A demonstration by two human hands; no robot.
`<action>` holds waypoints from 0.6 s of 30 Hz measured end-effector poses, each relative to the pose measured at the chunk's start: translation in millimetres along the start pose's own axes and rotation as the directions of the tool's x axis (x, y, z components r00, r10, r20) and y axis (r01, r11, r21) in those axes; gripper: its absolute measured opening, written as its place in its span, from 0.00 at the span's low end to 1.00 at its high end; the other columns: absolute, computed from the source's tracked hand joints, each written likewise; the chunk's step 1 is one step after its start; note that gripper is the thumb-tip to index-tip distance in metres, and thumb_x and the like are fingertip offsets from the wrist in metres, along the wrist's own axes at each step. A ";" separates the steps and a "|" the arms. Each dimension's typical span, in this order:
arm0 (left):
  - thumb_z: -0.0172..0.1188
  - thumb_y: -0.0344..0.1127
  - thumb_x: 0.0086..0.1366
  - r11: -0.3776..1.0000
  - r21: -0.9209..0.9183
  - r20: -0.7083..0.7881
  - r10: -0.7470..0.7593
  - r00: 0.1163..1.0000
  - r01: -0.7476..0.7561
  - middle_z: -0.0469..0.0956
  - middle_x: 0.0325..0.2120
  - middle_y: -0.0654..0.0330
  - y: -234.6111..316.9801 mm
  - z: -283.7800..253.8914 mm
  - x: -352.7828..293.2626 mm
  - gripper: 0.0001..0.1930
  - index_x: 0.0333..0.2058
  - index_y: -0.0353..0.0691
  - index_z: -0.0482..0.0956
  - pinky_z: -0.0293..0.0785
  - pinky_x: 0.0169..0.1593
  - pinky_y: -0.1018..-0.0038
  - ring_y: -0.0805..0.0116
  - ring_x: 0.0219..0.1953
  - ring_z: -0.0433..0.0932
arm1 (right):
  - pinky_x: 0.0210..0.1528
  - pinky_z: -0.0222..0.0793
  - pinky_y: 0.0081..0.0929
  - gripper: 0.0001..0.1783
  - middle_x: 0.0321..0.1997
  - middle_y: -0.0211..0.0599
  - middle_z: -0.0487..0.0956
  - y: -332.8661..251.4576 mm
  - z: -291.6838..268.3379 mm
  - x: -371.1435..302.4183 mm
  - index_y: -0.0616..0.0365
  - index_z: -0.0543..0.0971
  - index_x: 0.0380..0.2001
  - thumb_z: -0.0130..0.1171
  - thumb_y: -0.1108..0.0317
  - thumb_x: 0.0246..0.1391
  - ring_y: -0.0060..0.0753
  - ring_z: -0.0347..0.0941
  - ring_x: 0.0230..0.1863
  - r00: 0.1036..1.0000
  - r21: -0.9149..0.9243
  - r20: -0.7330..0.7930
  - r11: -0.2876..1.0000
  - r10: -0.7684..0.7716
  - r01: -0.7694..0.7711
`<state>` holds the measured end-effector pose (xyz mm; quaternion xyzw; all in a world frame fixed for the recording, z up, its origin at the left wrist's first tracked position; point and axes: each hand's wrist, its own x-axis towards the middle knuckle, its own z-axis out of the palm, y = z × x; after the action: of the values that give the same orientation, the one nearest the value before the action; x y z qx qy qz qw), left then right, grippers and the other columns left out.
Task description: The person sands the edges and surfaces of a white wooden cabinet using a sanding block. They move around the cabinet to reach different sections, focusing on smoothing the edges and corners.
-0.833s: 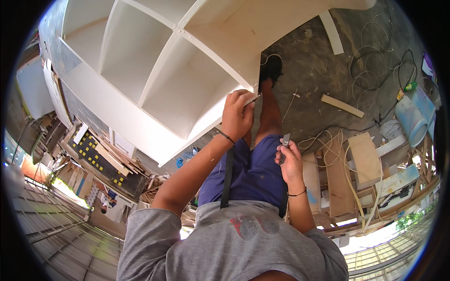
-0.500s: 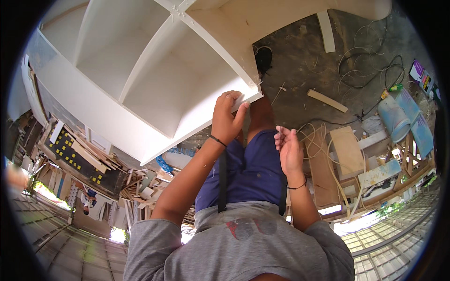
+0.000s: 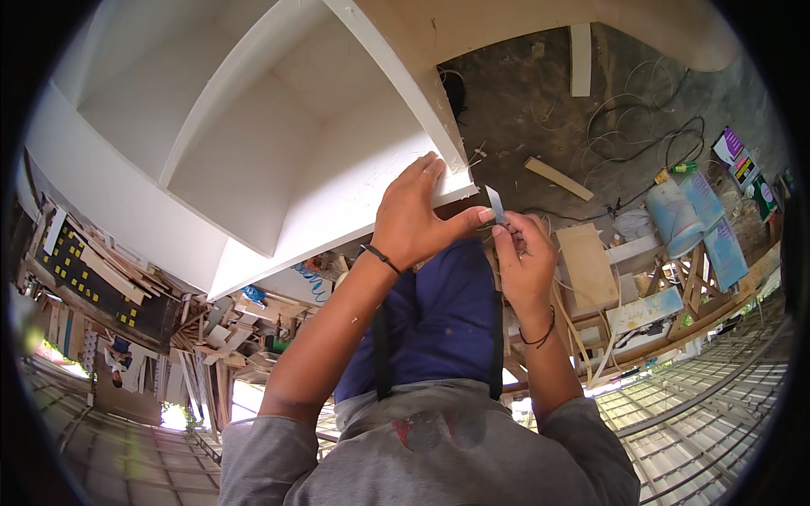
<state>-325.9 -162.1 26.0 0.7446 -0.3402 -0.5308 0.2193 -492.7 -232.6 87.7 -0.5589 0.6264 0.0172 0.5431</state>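
Note:
A white cabinet (image 3: 337, 181) with open compartments fills the upper left. On its near panel, by the corner, lies my left hand (image 3: 413, 211), open, with the fingers stretched flat along the white surface. Its thumb points right, its tip close to a small flat grey blade (image 3: 494, 205). My right hand (image 3: 525, 253) pinches this blade between thumb and fingers, just off the cabinet corner. Whether the left thumb touches the blade is hard to tell. Small rough shreds cling to the cabinet's corner edge.
Loose wood strips (image 3: 558, 179) and thin cables (image 3: 629, 126) lie on the dark floor to the right. A pale bluish bucket (image 3: 675, 211) and a brown board (image 3: 588, 268) are at the right. Scrap wood (image 3: 215, 337) is piled at the lower left.
My right hand has risen toward the cabinet corner, and the blade in it now shows plainly. My left fingers have straightened on the panel, with the thumb reaching right. The view has shifted.

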 end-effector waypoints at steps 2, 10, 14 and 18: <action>0.69 0.61 0.50 1.000 0.019 0.004 0.009 1.000 -0.009 0.74 0.52 0.37 1.2 -2.9 4.8 0.44 0.53 0.26 0.73 0.68 0.59 0.61 0.43 0.55 0.73 | 0.29 0.71 0.26 0.09 0.31 0.40 0.76 -11.7 2.9 10.6 0.64 0.80 0.38 0.61 0.80 0.51 0.32 0.76 0.28 0.987 -0.168 0.008 0.973 -0.161 0.160; 0.64 0.71 0.48 0.985 -0.082 0.119 -0.141 0.983 0.151 0.70 0.57 0.38 8.1 -6.1 8.6 0.53 0.54 0.20 0.71 0.58 0.66 0.57 0.46 0.63 0.66 | 0.30 0.63 0.36 0.09 0.27 0.35 0.72 -21.7 7.6 8.6 0.59 0.80 0.34 0.62 0.77 0.46 0.40 0.69 0.27 0.946 -0.441 0.076 0.840 -0.315 0.316; 0.62 0.72 0.49 0.986 -0.048 0.133 -0.155 0.979 0.162 0.70 0.59 0.42 7.8 -5.0 7.5 0.52 0.55 0.23 0.71 0.55 0.66 0.54 0.48 0.64 0.64 | 0.31 0.63 0.36 0.08 0.26 0.35 0.71 -24.1 9.5 5.9 0.58 0.80 0.33 0.63 0.77 0.46 0.40 0.68 0.28 0.952 -0.466 0.074 0.834 -0.296 0.295; 0.62 0.72 0.49 0.986 -0.037 0.146 -0.157 0.977 0.164 0.69 0.59 0.43 8.0 -5.4 7.8 0.52 0.55 0.24 0.72 0.55 0.66 0.54 0.48 0.65 0.64 | 0.31 0.63 0.36 0.08 0.26 0.34 0.71 -23.4 10.6 5.1 0.58 0.79 0.32 0.63 0.77 0.46 0.39 0.68 0.27 0.955 -0.462 0.067 0.839 -0.289 0.287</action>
<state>-321.4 -173.4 28.4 0.7242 -0.2806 -0.6069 0.1688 -467.8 -238.2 93.5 -0.7607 0.5140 0.0843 0.3873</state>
